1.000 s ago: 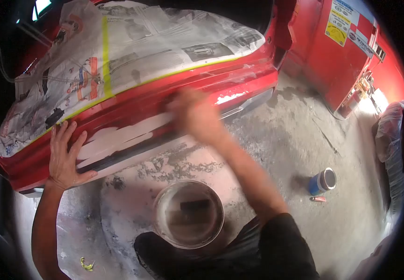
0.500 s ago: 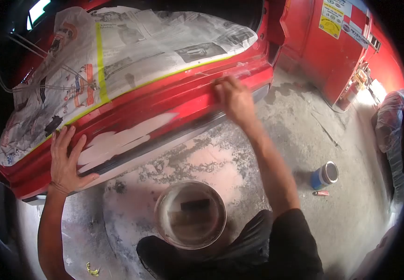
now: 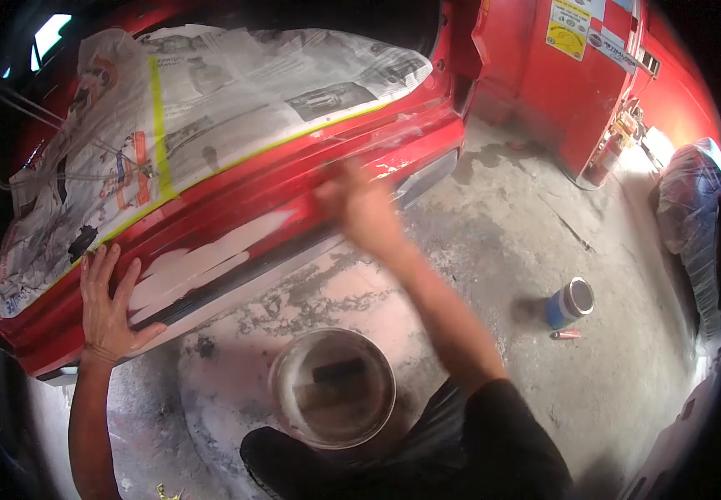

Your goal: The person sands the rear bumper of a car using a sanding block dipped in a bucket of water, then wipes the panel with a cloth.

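The right hand, fingers too blurred to tell, is back near the pale patch on the bumper, suggesting two-way rubbing, the left hand resting fingers apart.

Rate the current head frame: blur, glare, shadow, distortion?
Head view: right hand blurred, likely by motion, while left hand is fairly sharp; head view: blown-out patches top left and near the right edge; head view: can has a soft shadow on its picture-left side; head view: strong wide-angle distortion, with black corners.
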Demonstrator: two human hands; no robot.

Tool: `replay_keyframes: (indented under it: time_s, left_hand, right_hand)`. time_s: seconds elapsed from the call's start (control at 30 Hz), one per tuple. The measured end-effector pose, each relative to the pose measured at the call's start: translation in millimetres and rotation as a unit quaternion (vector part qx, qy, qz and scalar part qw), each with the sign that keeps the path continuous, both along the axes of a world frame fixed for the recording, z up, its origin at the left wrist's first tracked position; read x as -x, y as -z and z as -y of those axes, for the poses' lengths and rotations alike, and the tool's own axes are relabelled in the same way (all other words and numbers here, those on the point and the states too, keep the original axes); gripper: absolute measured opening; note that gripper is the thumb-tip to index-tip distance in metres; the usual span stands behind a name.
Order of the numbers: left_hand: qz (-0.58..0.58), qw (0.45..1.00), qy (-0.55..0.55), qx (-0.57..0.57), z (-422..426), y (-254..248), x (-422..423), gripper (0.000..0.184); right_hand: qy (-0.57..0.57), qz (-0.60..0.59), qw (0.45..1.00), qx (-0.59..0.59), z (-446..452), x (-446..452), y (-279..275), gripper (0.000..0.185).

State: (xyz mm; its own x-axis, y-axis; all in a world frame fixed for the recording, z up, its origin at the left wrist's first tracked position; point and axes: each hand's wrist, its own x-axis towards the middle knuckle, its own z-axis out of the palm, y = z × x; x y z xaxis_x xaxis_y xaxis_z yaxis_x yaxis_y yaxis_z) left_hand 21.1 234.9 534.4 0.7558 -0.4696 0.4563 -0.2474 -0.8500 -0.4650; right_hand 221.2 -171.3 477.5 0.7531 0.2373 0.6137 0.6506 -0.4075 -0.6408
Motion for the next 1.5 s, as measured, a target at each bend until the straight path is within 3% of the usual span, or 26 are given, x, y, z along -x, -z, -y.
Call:
replay_keyframes:
  time_s: [0.03, 0.07, 0.1, 0.17, 0.23, 0.3, 0.4, 0.43, 0.47, 0.53, 0.6, 0.67, 0.73, 0.83, 0.87, 0.9, 0.97, 1.03, 1.1, 1.2, 1.23, 1.27, 1.33, 1.47, 1.5]
  left_hand:
    - [0.003, 1.000, -0.002, 0.000, 1, 1, 0, 0.101]
    - [-0.004, 1.000, -0.007, 0.003, 2, 2, 3, 0.101]
    - [-0.009, 1.000, -0.014, 0.004, 2, 2, 4, 0.101]
    - [-0.014, 1.000, -0.013, 0.004, -1, 1, 3, 0.102]
    - [0.000, 1.000, -0.004, 0.015, -1, 2, 2, 0.103]
    - [-0.004, 1.000, -0.014, 0.009, -2, 1, -2, 0.103]
    - [-0.009, 1.000, -0.011, 0.011, -1, 2, -1, 0.103]
    - [-0.004, 1.000, -0.008, 0.013, 1, 1, -1, 0.102]
    - [-0.003, 1.000, -0.011, 0.013, 2, -1, 0, 0.102]
    - [-0.007, 1.000, -0.013, 0.014, 1, 0, 0, 0.102]
    - [-0.003, 1.000, -0.008, 0.001, 1, 1, -2, 0.102]
    - [0.004, 1.000, -0.004, 0.009, 1, 1, -1, 0.101]
    - [0.004, 1.000, -0.008, 0.005, 3, 0, -5, 0.101]
    - [0.000, 1.000, -0.019, -0.002, 5, -2, -2, 0.101]
    - [0.002, 1.000, -0.016, 0.002, 5, -2, -1, 0.101]
    - [0.000, 1.000, -0.012, 0.004, 5, -1, -1, 0.101]
    - [0.007, 1.000, -0.007, -0.004, 4, -2, -2, 0.101]
    - [0.011, 1.000, -0.009, -0.014, 2, 0, 1, 0.101]
    - [0.013, 1.000, -0.009, -0.014, 3, 0, -2, 0.101]
    - [0.007, 1.000, -0.011, -0.013, 6, 2, -2, 0.101]
    - [0.012, 1.000, -0.013, -0.014, 5, 1, -3, 0.101]
    - [0.013, 1.000, -0.017, -0.013, 5, 1, -2, 0.102]
    - [0.010, 0.999, -0.015, -0.028, 3, 2, 2, 0.101]
    - [0.008, 1.000, -0.012, -0.024, 3, 2, -2, 0.100]
    - [0.005, 1.000, -0.014, -0.016, 3, 2, -2, 0.100]
  right_hand:
    - [0.044, 0.159, 0.982, 0.087, -37, 19, 10, 0.022]
    - [0.000, 0.244, 0.964, 0.109, -60, 41, 5, 0.023]
    - [-0.034, 0.239, 0.966, 0.094, -68, 50, -2, 0.029]
    - [-0.020, 0.231, 0.957, 0.176, -32, 22, 1, 0.032]
    - [-0.011, 0.093, 0.989, 0.115, 38, -31, 5, 0.032]
    - [0.102, 0.136, 0.976, 0.137, 84, -47, 0, 0.040]
    - [0.202, 0.225, 0.943, 0.141, 41, -34, 33, 0.047]
    - [0.150, 0.249, 0.956, 0.047, 10, -22, 55, 0.050]
    - [0.147, 0.250, 0.956, 0.044, -24, 7, 62, 0.052]
    - [0.030, 0.166, 0.985, 0.026, -62, 60, 53, 0.051]
    - [0.069, 0.274, 0.956, 0.083, -25, 23, 73, 0.046]
    - [0.127, 0.299, 0.935, 0.143, 32, -22, 70, 0.041]
    - [0.242, 0.185, 0.949, 0.078, 55, -35, 52, 0.045]
    - [0.242, 0.186, 0.950, 0.068, 0, -4, 59, 0.050]
    - [0.187, 0.248, 0.949, 0.047, -32, 21, 73, 0.052]
    - [0.108, 0.187, 0.976, 0.016, -63, 61, 67, 0.053]
    - [0.071, 0.191, 0.976, 0.082, -55, 65, 63, 0.054]
    - [0.166, 0.271, 0.945, 0.081, -3, 4, 89, 0.049]
    - [0.273, 0.160, 0.945, 0.079, 62, -41, 71, 0.045]
    - [0.269, 0.131, 0.953, 0.039, 45, -31, 56, 0.041]
    - [0.281, 0.229, 0.926, 0.104, 16, -12, 64, 0.042]
    - [0.205, 0.237, 0.950, -0.005, -23, 18, 66, 0.042]
    - [0.050, 0.193, 0.980, -0.026, -72, 70, 70, 0.043]
    - [0.217, 0.307, 0.921, 0.099, 26, -26, 88, 0.032]
    - [0.234, 0.168, 0.957, 0.023, 46, -23, 55, 0.029]
